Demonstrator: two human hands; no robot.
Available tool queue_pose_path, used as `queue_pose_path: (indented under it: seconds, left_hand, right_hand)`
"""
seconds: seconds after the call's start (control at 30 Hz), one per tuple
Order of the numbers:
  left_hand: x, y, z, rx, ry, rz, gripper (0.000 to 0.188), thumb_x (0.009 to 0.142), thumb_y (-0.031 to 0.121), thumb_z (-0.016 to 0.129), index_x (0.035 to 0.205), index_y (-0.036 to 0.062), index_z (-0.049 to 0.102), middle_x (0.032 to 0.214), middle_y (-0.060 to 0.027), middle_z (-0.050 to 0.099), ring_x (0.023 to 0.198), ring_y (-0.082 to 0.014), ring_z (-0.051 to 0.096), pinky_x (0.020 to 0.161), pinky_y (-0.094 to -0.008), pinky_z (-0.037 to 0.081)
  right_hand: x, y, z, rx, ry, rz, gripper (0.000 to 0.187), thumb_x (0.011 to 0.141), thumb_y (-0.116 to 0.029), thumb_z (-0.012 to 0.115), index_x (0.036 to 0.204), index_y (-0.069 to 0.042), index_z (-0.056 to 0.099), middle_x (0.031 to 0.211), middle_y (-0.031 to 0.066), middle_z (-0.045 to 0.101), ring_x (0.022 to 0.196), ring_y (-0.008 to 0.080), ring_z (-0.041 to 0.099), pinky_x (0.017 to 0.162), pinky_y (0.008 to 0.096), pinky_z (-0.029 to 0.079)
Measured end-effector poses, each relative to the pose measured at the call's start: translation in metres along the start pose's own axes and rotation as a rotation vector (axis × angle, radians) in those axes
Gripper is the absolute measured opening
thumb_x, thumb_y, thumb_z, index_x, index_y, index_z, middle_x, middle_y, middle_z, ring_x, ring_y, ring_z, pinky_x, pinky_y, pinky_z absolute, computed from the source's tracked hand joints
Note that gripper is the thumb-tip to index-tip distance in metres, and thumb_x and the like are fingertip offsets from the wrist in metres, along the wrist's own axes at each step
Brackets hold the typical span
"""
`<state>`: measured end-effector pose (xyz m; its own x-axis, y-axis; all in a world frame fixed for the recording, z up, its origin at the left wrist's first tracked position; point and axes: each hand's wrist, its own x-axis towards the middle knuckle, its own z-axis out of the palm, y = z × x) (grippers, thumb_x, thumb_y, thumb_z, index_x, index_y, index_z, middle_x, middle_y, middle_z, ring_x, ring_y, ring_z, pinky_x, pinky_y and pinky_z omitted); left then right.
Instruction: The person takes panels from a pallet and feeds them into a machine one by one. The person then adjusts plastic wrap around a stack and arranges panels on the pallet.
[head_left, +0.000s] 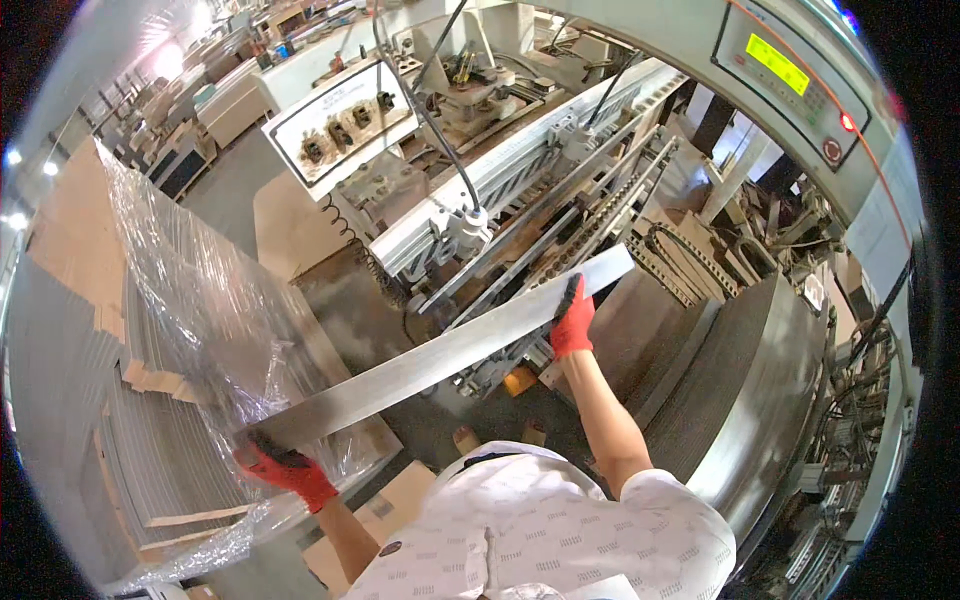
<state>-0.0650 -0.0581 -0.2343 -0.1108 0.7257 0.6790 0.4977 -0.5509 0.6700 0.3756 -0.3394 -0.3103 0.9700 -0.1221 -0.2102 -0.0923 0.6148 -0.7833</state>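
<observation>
Left hand [287, 470] (red glove) grips grey panel [440, 355] end; right hand [572, 318] other.

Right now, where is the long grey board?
In the head view the long grey board crosses the middle, held between the left hand by the plastic-wrapped stack and the right hand near the machine.

free: bare floor [350, 310] between stacks | blocked left: wrapped sheet stack [170, 330] | blocked right: sheet pile [740, 390] | ahead: machine [520, 170]

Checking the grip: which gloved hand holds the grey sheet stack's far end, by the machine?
The right hand, gripping the grey sheet stack beside the machine; the left hand holds the end over the wrapped pallet.
</observation>
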Motion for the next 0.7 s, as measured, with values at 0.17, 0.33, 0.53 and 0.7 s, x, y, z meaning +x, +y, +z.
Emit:
queue_pose_path:
  seconds: [0.17,0.33,0.53,0.7]
  left_hand:
    - [-0.049,-0.091,0.032,-0.739,0.029,-0.774,0.036,0.099,0.023,0.053,0.134,0.0132,0.058,0.141,-0.0122,0.051,0.120,-0.0276,0.054,0.103,-0.0421,0.045]
    - [-0.072,-0.139,0.038,-0.841,-0.188,-0.989,0.043,0.097,0.021,0.053,0.139,0.0128,0.053,0.142,-0.0088,0.051,0.125,-0.0260,0.052,0.107,-0.0416,0.042]
    - [-0.075,-0.166,0.070,-0.848,-0.217,-0.948,0.046,0.098,0.020,0.051,0.143,0.0086,0.049,0.148,-0.0089,0.044,0.132,-0.0250,0.045,0.114,-0.0399,0.034]
    - [-0.070,-0.161,0.097,-0.688,-0.368,-0.775,0.053,0.099,0.013,0.051,0.150,0.0098,0.038,0.152,-0.0100,0.036,0.131,-0.0268,0.044,0.108,-0.0421,0.042]
  right_hand:
    - [0.069,0.061,0.018,-0.407,0.018,-0.109,0.039,0.095,-0.029,0.065,0.118,0.000,0.056,0.101,0.0092,0.066,0.090,0.0200,0.062,0.079,0.0363,0.051]
    - [0.069,0.101,0.075,-0.657,-0.121,-0.175,0.045,0.077,-0.016,0.073,0.114,0.000,0.053,0.105,0.0179,0.068,0.098,0.0317,0.065,0.087,0.0405,0.051]
    - [0.071,0.124,0.117,-1.078,-0.227,-0.218,0.045,0.079,-0.021,0.067,0.116,0.002,0.055,0.111,0.0328,0.062,0.107,0.0486,0.059,0.091,0.0489,0.048]
    - [0.094,0.124,0.111,-1.203,-0.266,-0.308,0.046,0.083,-0.023,0.063,0.120,0.003,0.052,0.119,0.0330,0.052,0.110,0.0491,0.054,0.093,0.0492,0.046]
